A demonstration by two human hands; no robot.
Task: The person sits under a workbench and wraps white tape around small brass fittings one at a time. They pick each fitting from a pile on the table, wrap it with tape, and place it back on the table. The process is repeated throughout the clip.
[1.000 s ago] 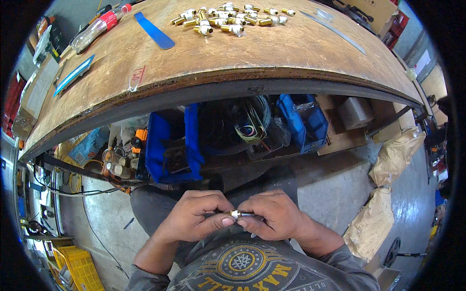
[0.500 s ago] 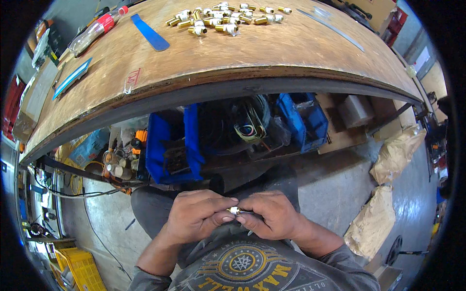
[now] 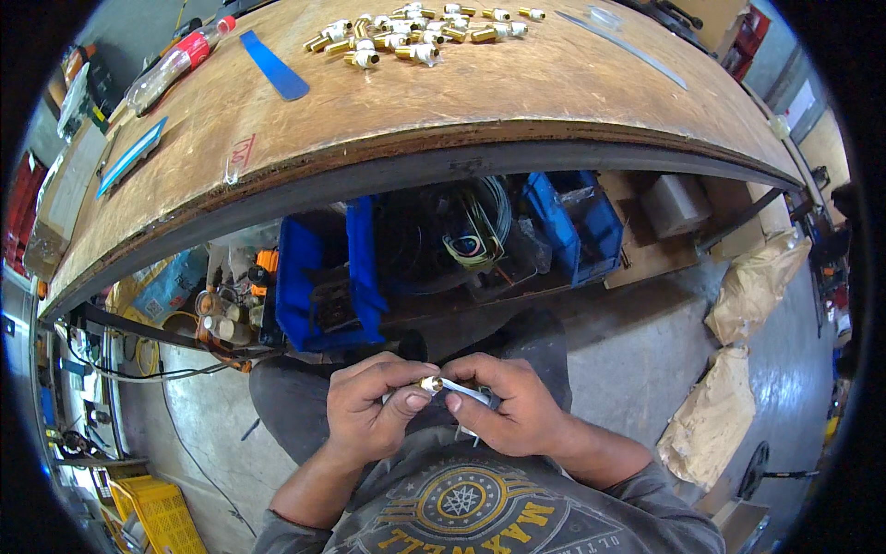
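Observation:
Over my lap, my left hand [image 3: 374, 406] is closed, pinching a small brass fitting [image 3: 429, 383] between thumb and fingertips. White wrap shows around the fitting's end. From it a strip of white tape [image 3: 466, 391] stretches across to my right hand [image 3: 517, 406], whose thumb and fingers are closed on it. Part of the tape is hidden inside the right fingers, and a loose white piece shows beneath them. On the wooden table in front lies a pile of brass fittings [image 3: 420, 53], many with white wrap on their threads.
The wooden table [image 3: 369, 102] also bears a blue strip [image 3: 274, 66], a bottle with a red label [image 3: 183, 66] and a thin metal strip [image 3: 628, 51]. Below stand blue bins [image 3: 297, 309] and coiled wires [image 3: 472, 245]. Paper-wrapped bundles [image 3: 711, 415] lie right, a yellow crate [image 3: 161, 517] left.
My hands have moved slightly apart, and the white tape now shows stretched between them. The fitting has shifted a little up and left with my left hand.

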